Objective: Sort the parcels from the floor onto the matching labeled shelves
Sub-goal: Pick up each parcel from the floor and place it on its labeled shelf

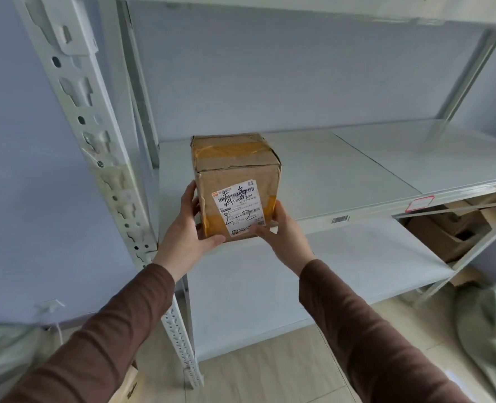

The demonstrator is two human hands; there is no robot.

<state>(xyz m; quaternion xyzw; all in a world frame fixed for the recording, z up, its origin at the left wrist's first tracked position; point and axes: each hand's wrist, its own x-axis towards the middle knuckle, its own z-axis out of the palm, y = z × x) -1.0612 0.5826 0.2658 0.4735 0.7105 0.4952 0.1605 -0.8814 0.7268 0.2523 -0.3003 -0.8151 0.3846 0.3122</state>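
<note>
A small brown cardboard parcel, sealed with yellow tape, carries a white shipping label with "2-2" handwritten on it. It sits at the front left of a pale grey metal shelf. My left hand grips its lower left corner, thumb on the front face. My right hand grips its lower right corner, thumb on the label's bottom edge. Both arms wear brown sleeves.
A perforated upright post stands left of the parcel. A barcode sticker and a red-framed label sit on the shelf's front edge. Cardboard boxes lie on the lower shelf at right. Greenish sacks rest on the floor.
</note>
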